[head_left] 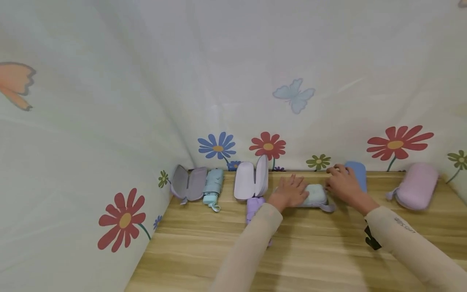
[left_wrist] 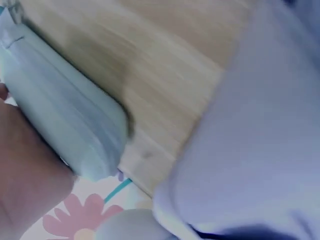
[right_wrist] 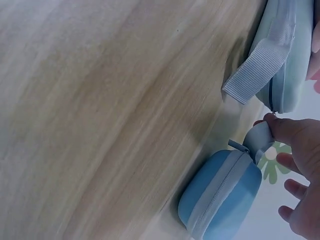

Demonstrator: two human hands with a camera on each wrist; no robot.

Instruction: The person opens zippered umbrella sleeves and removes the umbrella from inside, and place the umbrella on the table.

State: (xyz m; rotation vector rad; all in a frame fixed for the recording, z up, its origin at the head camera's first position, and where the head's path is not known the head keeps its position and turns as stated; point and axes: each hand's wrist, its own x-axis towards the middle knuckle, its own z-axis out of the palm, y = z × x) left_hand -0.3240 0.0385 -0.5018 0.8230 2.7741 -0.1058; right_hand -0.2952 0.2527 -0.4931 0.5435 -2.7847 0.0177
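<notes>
A pale green zip case [head_left: 315, 194] [left_wrist: 65, 105] [right_wrist: 295, 65] lies on the table, a grey strap [right_wrist: 260, 67] at its right end. My left hand [head_left: 292, 192] [left_wrist: 25, 175] rests on its left part with fingers spread. At its other end, my right hand [head_left: 344, 184] [right_wrist: 305, 165] pinches the small zipper pull between thumb and index finger, the other fingers loosely bent. Just beside that hand is a blue case [head_left: 356, 174] [right_wrist: 225, 195], its grey loop [right_wrist: 259, 140] close under the fingertips.
Left of my hands, a white case [head_left: 244, 182] and a grey case [head_left: 197, 184] lie unfolded, with a teal folded umbrella [head_left: 213, 186] between them. A purple umbrella [head_left: 254, 207] is partly behind my left sleeve. A pink case [head_left: 417, 186] sits far right. A patterned curtain [head_left: 237, 101] borders the table [head_left: 204, 251].
</notes>
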